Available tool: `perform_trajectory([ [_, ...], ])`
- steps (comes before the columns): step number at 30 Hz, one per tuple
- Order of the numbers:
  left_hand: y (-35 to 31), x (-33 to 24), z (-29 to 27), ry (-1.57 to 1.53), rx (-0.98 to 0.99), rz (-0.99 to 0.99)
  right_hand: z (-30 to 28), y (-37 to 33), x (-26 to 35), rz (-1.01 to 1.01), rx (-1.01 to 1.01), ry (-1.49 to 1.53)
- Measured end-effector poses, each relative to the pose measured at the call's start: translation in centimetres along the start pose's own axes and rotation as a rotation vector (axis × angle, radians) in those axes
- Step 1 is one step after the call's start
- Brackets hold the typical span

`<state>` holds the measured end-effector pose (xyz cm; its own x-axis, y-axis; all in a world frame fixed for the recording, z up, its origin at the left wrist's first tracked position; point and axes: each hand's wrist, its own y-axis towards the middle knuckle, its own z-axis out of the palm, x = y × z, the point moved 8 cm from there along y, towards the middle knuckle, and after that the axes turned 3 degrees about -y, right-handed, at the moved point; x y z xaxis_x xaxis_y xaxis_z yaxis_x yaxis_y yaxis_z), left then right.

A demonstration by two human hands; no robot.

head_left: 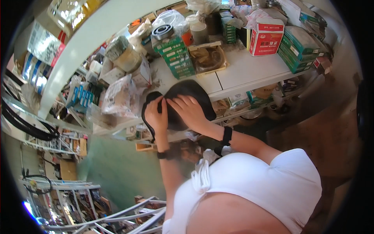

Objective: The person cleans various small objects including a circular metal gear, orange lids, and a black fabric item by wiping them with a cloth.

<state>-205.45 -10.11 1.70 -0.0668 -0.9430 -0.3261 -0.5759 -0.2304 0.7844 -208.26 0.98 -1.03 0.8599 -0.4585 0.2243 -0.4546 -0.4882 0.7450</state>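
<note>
A soft black item [187,87], which looks like cloth or a bag, is held at the front edge of the white shelf. Its exact kind cannot be made out. Both my hands press on it from the near side. My left hand [156,117] is closed on its left part, thumb and fingertips pinched together near the middle. Beside it, my right hand [190,111] grips the larger right part with bent fingers, its fingertips close to my left thumb. Black straps circle both wrists. Part of the item is hidden behind my hands.
Beyond the item, the white shelf [241,76] holds stacked green boxes [177,58], a bearing [163,31], an open carton [206,58] with a brown-wrapped ring, and a red-and-white box [266,38]. Plastic bags [121,95] lie left. Black belts [29,124] hang far left.
</note>
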Motion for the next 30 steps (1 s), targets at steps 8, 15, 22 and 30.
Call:
perform_trajectory([
  [8,0.3,-0.8,0.4,-0.045,0.031,-0.033,0.0,0.0,-0.7,-0.071,0.013,-0.038],
  [15,-0.1,-0.1,-0.1,-0.043,-0.059,-0.051,0.5,-0.2,-0.3,-0.066,0.008,-0.075],
  [22,-0.2,0.6,0.9,-0.041,-0.062,-0.08,1.4,-0.3,-1.0,0.028,0.033,-0.068],
  [30,-1.0,0.6,0.3,-0.336,0.02,-0.108,0.5,-0.3,-0.8,0.048,0.0,-0.074],
])
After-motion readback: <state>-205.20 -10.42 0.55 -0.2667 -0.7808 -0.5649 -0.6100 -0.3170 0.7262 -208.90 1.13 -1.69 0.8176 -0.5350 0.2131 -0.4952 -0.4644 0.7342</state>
